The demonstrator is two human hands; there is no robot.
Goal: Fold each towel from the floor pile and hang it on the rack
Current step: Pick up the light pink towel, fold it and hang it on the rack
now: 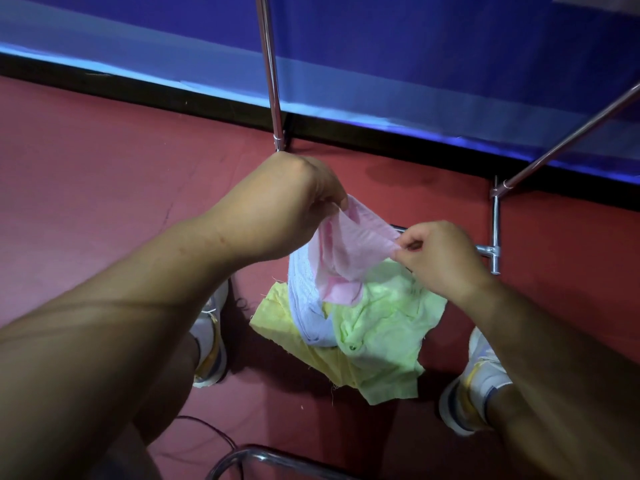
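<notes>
Pink towel [349,247] up off the floor, and you have it stretched between both hands. Your left hand [287,206] has its fingers curled down over one upper corner, pinching the cloth at the fingertips. Your right hand [440,258] nips the opposite corner between thumb and forefinger, the other fingers folded in behind. The top edge runs taut from one grip to the other, and the rest of the cloth sags below in soft folds, its lower end hanging just above the heap.

That heap sits on the red floor [104,174] between your feet: a white towel [308,306] bunched on the left, a lime-green towel [388,327] spread wide to the right, and a pale yellow towel [277,320] flat underneath, poking out on the left and front.

The rack [272,74] stands right over the pile. One chrome upright climbs to the top of the view behind your left hand, another bar slants away upper right, and a low crossbar runs behind your right hand. A white shoe [209,334] shows under your left forearm, the other shoe [474,379] beside your right wrist.
</notes>
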